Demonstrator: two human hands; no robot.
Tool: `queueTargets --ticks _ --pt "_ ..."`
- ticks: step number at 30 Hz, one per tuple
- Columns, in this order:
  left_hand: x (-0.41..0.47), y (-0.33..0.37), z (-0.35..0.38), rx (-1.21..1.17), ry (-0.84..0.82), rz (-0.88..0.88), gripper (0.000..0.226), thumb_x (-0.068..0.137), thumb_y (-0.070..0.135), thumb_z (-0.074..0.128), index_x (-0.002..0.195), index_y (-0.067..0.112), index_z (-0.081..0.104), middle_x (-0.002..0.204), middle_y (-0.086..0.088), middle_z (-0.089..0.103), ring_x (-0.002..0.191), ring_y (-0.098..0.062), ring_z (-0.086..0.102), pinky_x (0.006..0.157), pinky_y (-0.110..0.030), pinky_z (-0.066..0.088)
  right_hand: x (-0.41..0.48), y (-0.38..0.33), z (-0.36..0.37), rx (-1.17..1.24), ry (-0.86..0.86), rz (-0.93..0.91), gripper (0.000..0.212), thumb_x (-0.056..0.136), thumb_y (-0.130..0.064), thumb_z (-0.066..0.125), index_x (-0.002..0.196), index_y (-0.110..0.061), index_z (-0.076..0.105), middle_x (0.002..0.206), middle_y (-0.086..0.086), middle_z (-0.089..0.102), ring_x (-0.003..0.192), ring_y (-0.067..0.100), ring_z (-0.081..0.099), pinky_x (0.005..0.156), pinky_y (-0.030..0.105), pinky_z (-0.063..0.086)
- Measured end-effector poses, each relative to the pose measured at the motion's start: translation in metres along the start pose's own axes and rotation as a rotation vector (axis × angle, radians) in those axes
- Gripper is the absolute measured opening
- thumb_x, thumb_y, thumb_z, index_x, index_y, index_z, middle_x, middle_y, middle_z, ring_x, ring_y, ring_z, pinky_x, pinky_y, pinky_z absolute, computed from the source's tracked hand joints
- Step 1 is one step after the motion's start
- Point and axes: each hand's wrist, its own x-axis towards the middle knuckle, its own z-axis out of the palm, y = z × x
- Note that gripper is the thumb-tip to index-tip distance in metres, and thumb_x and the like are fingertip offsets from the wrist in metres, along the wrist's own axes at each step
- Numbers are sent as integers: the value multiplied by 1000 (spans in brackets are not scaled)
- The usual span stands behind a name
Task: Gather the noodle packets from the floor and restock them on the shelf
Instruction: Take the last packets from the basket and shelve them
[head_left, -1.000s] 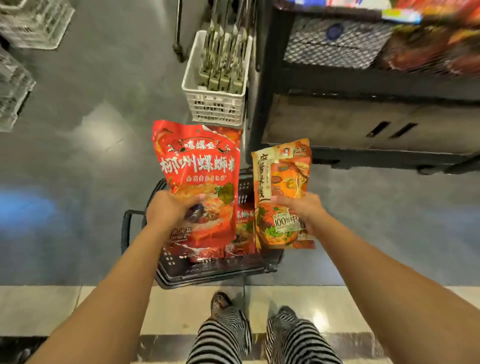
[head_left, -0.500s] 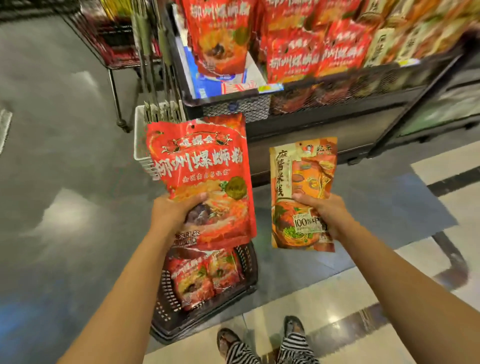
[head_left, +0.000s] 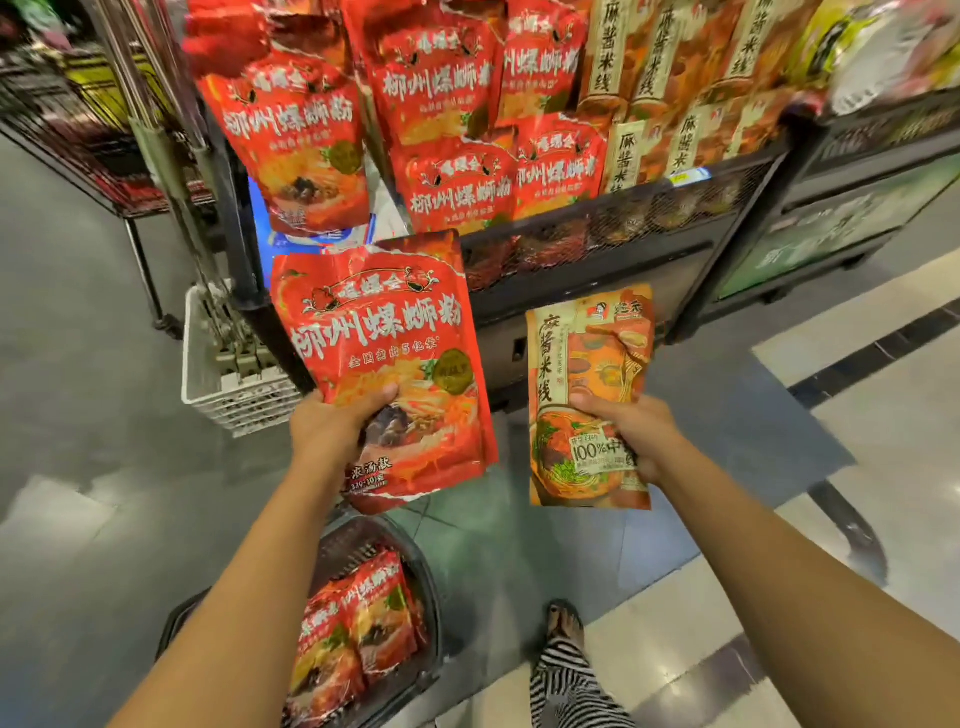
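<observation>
Red packet (head_left: 384, 338) held in left grip (head_left: 332, 431), orange packet (head_left: 587, 364) in right grip (head_left: 634, 431), each grip partly hidden behind.

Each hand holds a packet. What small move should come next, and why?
Probably raise the left hand and put its red packet among the matching red packets on the shelf above it; the right hand's orange packet matches the stack further right.

free: gap between shelved red packets (head_left: 447, 187) | blocked: mesh rail (head_left: 623, 221), tan packets (head_left: 644, 67) packed

Black mesh shelf (head_left: 649, 208) full of red noodle packets (head_left: 447, 93) beside orange packets (head_left: 670, 78); basket (head_left: 434, 623) on grey floor (head_left: 78, 364).
</observation>
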Motion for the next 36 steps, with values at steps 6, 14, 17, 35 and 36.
queueTargets --ticks 6,14,17,35,36 --pt "41 45 56 -55 106 60 44 65 25 92 102 15 71 97 -1 75 88 -19 72 88 -38 56 62 -74 4 -64 -141 -35 26 72 -8 84 95 -9 70 83 10 76 69 25 74 60 34 60" --pt "98 91 59 -58 218 137 40 58 29 95 89 22 69 90 3 75 83 -19 74 85 -44 59 125 -129 34 -43 -250 -20 36 72 -10 84 105 -6 71 96 14 76 86 31 74 77 44 60" --pt "141 111 49 -54 246 184 41 57 31 96 87 24 69 90 3 75 85 -19 74 83 -46 60 152 -145 62 -112 -283 -33 38 71 -14 85 106 -8 71 95 11 76 87 29 74 79 43 59" --pt "417 164 21 -5 128 238 41 66 24 92 101 19 70 96 5 75 84 -7 73 72 -24 58 290 -216 212 -156 -385 -44 39 66 -10 78 104 -6 70 95 13 76 80 26 74 69 33 59" --pt "422 158 21 21 125 228 46 63 30 93 102 19 71 96 5 75 86 -9 73 76 -26 58 295 -216 214 -155 -388 -34 39 65 -10 78 103 -6 70 95 13 76 80 26 74 70 33 59"
